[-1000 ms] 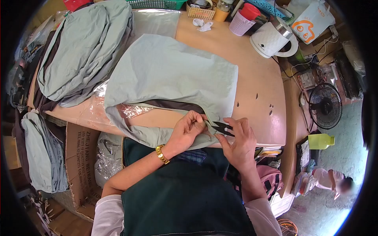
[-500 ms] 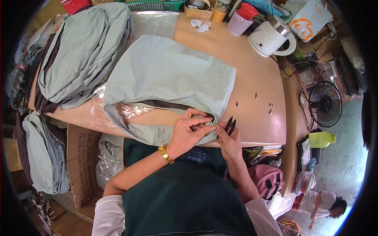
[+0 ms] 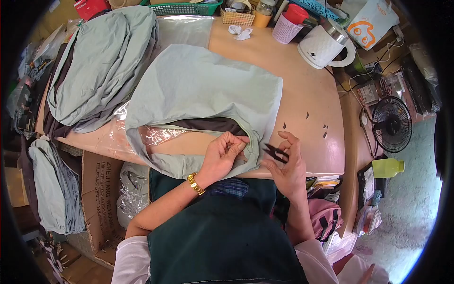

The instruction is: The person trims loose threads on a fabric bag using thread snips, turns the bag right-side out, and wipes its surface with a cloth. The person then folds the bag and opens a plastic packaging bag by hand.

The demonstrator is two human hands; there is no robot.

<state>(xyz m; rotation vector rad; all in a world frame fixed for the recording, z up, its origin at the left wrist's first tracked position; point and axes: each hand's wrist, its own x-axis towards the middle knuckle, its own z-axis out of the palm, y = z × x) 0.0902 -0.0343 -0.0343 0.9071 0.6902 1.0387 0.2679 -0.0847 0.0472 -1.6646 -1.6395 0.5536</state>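
A pale grey-green fabric piece (image 3: 208, 90) with a dark lining lies spread across the table in front of me. My left hand (image 3: 224, 154), a gold watch at its wrist, pinches the fabric's edge beside the opening. To the right, my right hand (image 3: 289, 165) holds black thread snips (image 3: 275, 152), their points directed up and left. The snips sit just off the fabric's right edge and look slightly blurred. Whether a thread lies between my left fingertips is too small to tell.
A pile of similar fabric pieces (image 3: 101, 66) lies at the left on the table (image 3: 312, 94). A white kettle (image 3: 324, 46), a pink cup (image 3: 287, 27) and baskets line the back. A black fan (image 3: 391, 124) stands right; a cardboard box (image 3: 98, 203) is below left.
My right hand has moved away from my left, to the right, with the snips. The fabric's opening shows wider. At lower right, another person has shifted mostly out of view.
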